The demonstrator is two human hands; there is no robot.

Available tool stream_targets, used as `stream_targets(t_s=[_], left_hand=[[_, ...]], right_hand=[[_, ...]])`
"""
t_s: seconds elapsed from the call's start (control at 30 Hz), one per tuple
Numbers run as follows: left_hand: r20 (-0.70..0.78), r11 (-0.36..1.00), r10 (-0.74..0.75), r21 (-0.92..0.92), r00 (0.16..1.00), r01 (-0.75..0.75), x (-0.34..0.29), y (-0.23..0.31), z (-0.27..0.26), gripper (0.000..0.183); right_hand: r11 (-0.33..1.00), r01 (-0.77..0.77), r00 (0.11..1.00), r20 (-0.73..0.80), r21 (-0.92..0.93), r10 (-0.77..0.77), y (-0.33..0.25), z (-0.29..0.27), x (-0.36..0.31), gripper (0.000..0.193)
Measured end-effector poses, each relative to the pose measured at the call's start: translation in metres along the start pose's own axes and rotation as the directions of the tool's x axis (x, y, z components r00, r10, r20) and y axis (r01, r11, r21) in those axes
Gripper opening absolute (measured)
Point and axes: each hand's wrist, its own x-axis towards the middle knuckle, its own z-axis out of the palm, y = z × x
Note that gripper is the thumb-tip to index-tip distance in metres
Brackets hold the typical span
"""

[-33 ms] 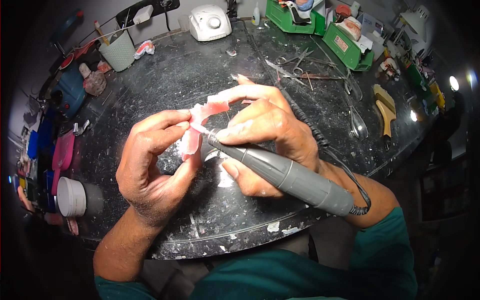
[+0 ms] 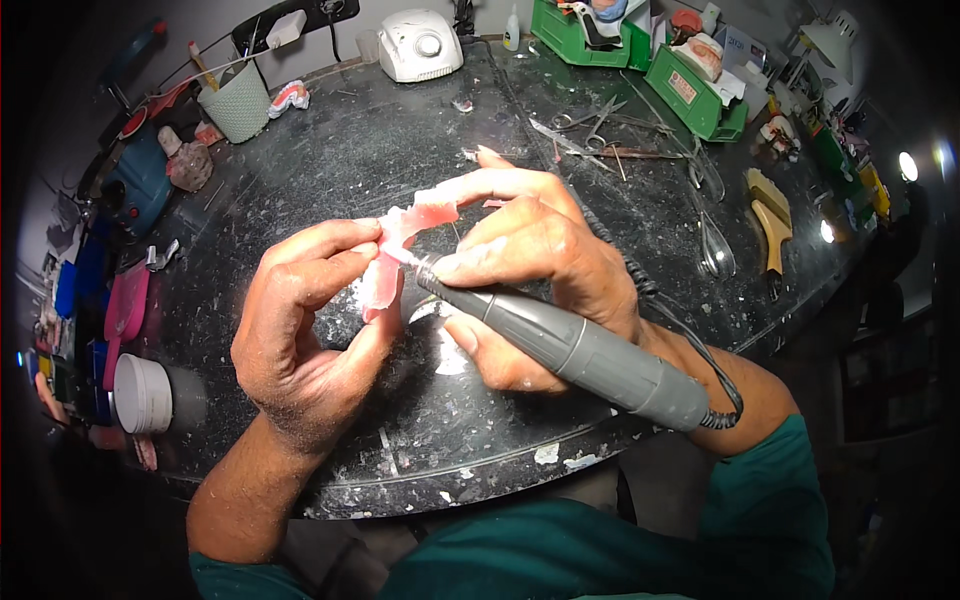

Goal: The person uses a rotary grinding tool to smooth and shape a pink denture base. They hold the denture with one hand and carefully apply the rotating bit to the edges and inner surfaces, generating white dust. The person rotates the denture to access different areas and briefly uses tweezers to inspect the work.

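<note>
A pink, U-shaped denture base (image 2: 381, 284) is held up over the bench between my hands. My left hand (image 2: 305, 325) is closed on it, thumb below and fingertips on its left side. My right hand (image 2: 545, 250) grips a grey rotary handpiece (image 2: 580, 345) like a pen, its tip angled up and left against the inner side of the pink piece. The exact bur and its contact point are washed out by glare. My right index finger reaches to the far end of the base. From the handpiece's rear a coiled black cord (image 2: 722, 390) loops back past my wrist.
The dark bench (image 2: 310, 180) carries dust and flecks. Behind stand a white control unit (image 2: 420, 47) and green bins (image 2: 690, 95). Scissors (image 2: 600, 122) and a brush (image 2: 771, 225) lie right; a white tub (image 2: 143, 393), a textured cup (image 2: 236, 103) and a dental model (image 2: 289, 98) are left.
</note>
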Motion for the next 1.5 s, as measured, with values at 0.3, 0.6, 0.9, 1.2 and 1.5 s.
stream_targets(t_s=[0.3, 0.6, 0.9, 1.2, 1.5], left_hand=[[-0.016, 0.999, -0.014, -0.048, 1.000, 0.013, -0.002, -0.001, 0.001, 0.027], [-0.019, 0.996, 0.042, 0.078, 0.999, -0.040, 0.004, 0.004, -0.001, 0.030], [0.017, 0.980, 0.141, 0.142, 0.990, -0.142, 0.010, 0.005, -0.003, 0.032], [-0.004, 0.990, 0.088, 0.107, 0.996, -0.087, 0.007, 0.005, -0.002, 0.031], [-0.036, 0.999, -0.018, 0.045, 0.999, 0.020, 0.003, 0.004, -0.001, 0.027]], right_hand=[[0.999, 0.035, 0.999, -0.010, 0.028, -0.035, 0.003, 0.003, 0.000, 0.043], [1.000, -0.011, 1.000, -0.017, -0.003, 0.011, 0.002, 0.000, -0.002, 0.038], [0.998, 0.038, 0.995, -0.093, 0.057, -0.032, 0.010, 0.005, -0.002, 0.034], [0.999, 0.031, 0.998, -0.062, 0.023, -0.029, 0.007, 0.000, 0.000, 0.034], [0.998, 0.068, 0.998, 0.016, -0.008, -0.068, 0.007, -0.003, 0.000, 0.039]])
